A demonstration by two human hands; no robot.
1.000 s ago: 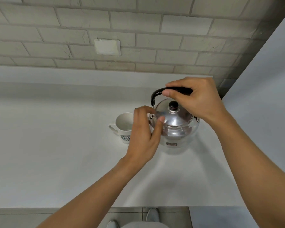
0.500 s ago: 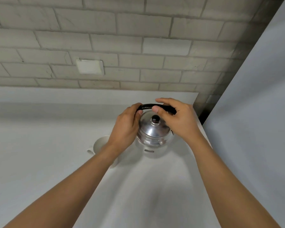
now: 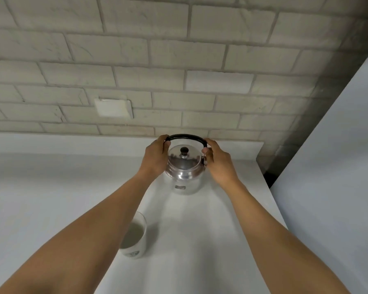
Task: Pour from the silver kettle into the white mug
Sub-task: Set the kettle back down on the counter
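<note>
- White countertop (image 3: 51, 198): flat and matte, running back to a pale grey brick wall (image 3: 179, 60); a white panel (image 3: 338, 166) bounds its right edge.
- White square wall plate (image 3: 113, 108): set in the brick, up and left of the kettle.
- Silver round-bodied metal kettle (image 3: 184, 175): upright on the counter near the back wall, right of centre. Domed lid seated, black knob (image 3: 184, 150) on top. Spout not visible, so can't tell which way it points.
- Black arched kettle handle (image 3: 186, 136): raised over the lid, long axis left-right across the view.
- Left hand (image 3: 155, 158): curled against the kettle's left side, fingers closed around the handle's left end.
- Right hand (image 3: 218, 161): wrapped on the right end of the handle at its pivot, thumb on the near side.
- White ceramic mug (image 3: 134, 236): upright on the counter, nearer the camera and left of the kettle, well apart from it. Partly hidden under the left forearm; small dark print low on its side. Its handle is hidden.
</note>
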